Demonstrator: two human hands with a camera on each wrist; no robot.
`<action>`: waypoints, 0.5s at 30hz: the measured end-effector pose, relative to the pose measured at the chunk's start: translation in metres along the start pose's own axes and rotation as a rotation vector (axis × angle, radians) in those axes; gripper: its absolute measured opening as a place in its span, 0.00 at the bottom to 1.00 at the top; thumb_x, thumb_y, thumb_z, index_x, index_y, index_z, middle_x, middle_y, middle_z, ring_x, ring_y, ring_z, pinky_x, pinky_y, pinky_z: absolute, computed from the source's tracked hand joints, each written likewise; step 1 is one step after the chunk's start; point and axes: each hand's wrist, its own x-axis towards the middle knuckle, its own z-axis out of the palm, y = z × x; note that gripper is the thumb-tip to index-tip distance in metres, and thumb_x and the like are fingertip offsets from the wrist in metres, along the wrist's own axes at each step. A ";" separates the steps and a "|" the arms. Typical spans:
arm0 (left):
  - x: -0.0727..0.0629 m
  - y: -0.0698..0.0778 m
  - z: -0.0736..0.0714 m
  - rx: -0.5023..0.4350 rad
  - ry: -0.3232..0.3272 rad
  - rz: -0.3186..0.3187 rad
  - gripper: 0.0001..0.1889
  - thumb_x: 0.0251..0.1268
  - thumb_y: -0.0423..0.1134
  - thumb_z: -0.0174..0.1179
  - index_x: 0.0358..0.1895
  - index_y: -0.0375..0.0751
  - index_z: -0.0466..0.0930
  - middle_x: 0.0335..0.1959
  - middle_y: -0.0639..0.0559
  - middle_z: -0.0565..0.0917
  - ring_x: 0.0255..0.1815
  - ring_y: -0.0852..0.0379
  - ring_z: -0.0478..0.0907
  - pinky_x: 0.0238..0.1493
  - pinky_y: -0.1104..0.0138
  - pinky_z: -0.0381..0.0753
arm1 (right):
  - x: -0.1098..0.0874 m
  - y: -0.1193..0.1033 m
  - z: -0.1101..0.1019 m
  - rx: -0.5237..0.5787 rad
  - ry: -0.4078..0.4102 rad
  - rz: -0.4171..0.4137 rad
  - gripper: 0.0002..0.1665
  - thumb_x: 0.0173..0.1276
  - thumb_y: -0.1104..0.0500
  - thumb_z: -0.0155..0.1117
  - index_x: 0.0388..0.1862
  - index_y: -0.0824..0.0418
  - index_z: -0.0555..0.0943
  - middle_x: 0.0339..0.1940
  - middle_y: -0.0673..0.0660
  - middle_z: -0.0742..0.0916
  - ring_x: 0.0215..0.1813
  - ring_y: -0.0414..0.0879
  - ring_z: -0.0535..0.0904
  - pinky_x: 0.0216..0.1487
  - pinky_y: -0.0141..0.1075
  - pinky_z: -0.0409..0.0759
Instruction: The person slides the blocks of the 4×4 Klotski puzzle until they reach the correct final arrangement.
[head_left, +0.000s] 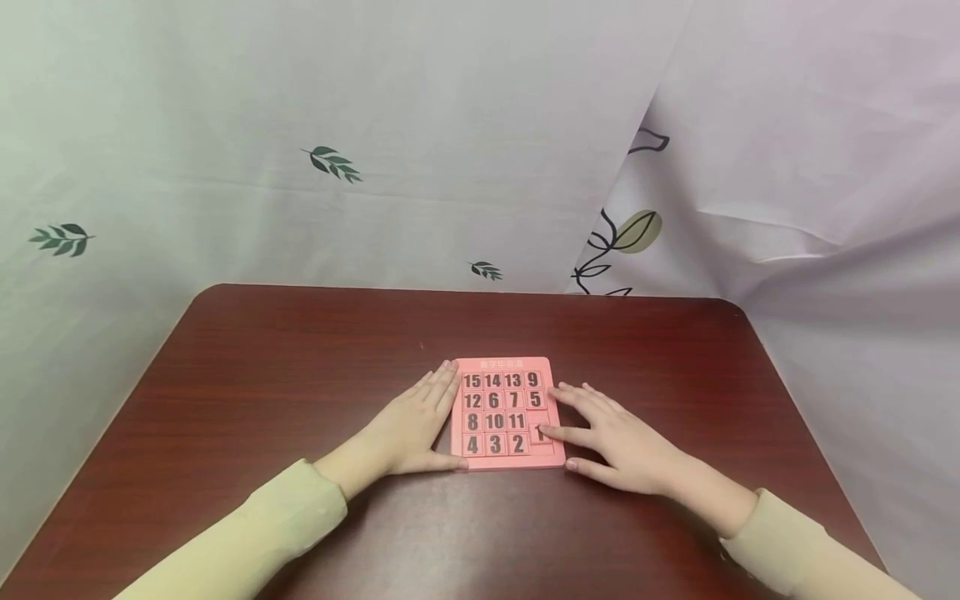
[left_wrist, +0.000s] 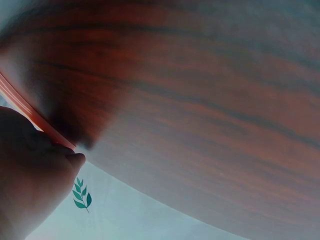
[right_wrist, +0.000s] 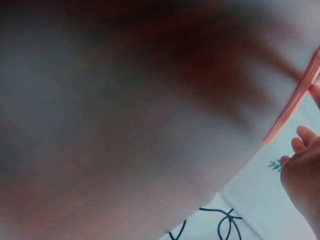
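Note:
A pink sliding number puzzle (head_left: 510, 463) lies flat on the table, its tiles carrying black numerals. Along its left edge rest the straight fingers of my left hand (head_left: 405, 429), the thumb at the lower left corner. From the right, my right hand (head_left: 633, 446) reaches over with spread fingers. Its index fingertip touches the 1 tile (head_left: 538, 435), which sits partway along the right column, with gaps above and below it. Another fingertip is by the 5 tile (head_left: 535, 399), and the thumb is at the lower right corner. Both wrist views show the puzzle's thin edge (right_wrist: 292, 102) side-on.
The dark red wooden table (head_left: 315, 350) has rounded far corners. Pale curtains (head_left: 420, 100) with leaf prints hang behind it and at its sides. Light-coloured sleeves (head_left: 247, 525) cover both forearms.

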 end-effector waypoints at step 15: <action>0.000 -0.001 0.001 0.000 0.011 0.001 0.66 0.61 0.80 0.58 0.83 0.23 0.53 0.86 0.28 0.53 0.88 0.36 0.52 0.88 0.50 0.58 | 0.014 0.009 -0.002 0.010 -0.041 0.086 0.35 0.72 0.44 0.71 0.77 0.44 0.77 0.83 0.65 0.70 0.84 0.63 0.65 0.79 0.64 0.68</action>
